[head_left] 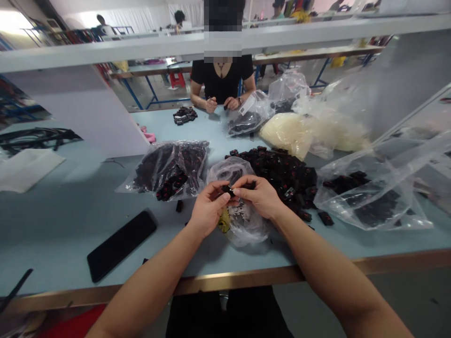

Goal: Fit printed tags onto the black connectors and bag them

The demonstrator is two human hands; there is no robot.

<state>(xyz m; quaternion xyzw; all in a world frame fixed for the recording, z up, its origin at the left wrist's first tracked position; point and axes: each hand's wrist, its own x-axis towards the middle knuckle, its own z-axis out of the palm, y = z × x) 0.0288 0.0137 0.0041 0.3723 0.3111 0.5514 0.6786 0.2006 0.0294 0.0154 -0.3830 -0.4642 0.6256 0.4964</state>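
Above a clear plastic bag (248,234) near the table's front edge, both my hands meet over a small black plastic piece (226,189). My left hand (206,211) pinches it between thumb and fingers. From the other side, my right hand (262,197) is closed at the piece, thumb against fingertips, with a tiny pale bit showing there. Small white parts (242,211) and something yellow (224,220) show in the bag beneath. Behind my right hand lies a big heap of black pieces with red marks (282,173). The exact kind of piece is too small to tell.
A black phone (121,245) lies left on the table (70,225). Filled clear bags stand left (172,162) and right (377,202); a pale yellow bag (287,131) sits behind the heap. Opposite, a person (222,80) works beside a small black pile (185,115). A shelf (141,49) crosses overhead.
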